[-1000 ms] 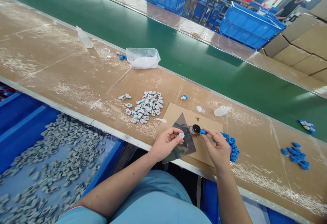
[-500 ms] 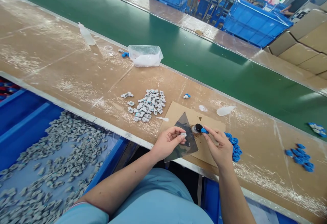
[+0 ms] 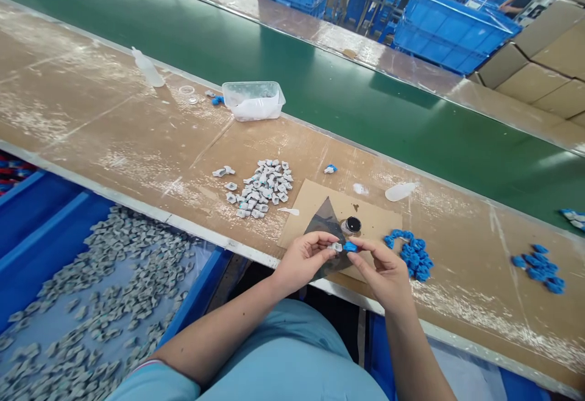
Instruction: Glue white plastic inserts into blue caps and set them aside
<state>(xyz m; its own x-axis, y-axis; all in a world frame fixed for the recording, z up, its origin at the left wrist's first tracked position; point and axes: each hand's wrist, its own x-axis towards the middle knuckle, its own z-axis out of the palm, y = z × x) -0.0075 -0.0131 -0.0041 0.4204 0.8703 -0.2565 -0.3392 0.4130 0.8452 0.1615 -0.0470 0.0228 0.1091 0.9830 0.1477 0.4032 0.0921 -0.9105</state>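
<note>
Our left hand (image 3: 301, 261) pinched closed on a grey piece (image 3: 337, 247), our right hand (image 3: 384, 267) likewise on a blue piece (image 3: 350, 247). We have both side by side over the dark sheet (image 3: 325, 217), near the jar (image 3: 352, 225).

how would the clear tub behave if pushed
The tub is probably light and slightly flexible, as it looks thin and see-through. Its wide, low shape suggests sliding rather than tipping, and its boxy outline makes rolling unlikely.

Seen from above, a light-blue top (image 3: 283, 352) shows soft creases across the front, its short left sleeve (image 3: 159, 384) finished with a narrow edging (image 3: 145, 365) of white and reddish lines above a bare forearm (image 3: 219, 333).
</note>
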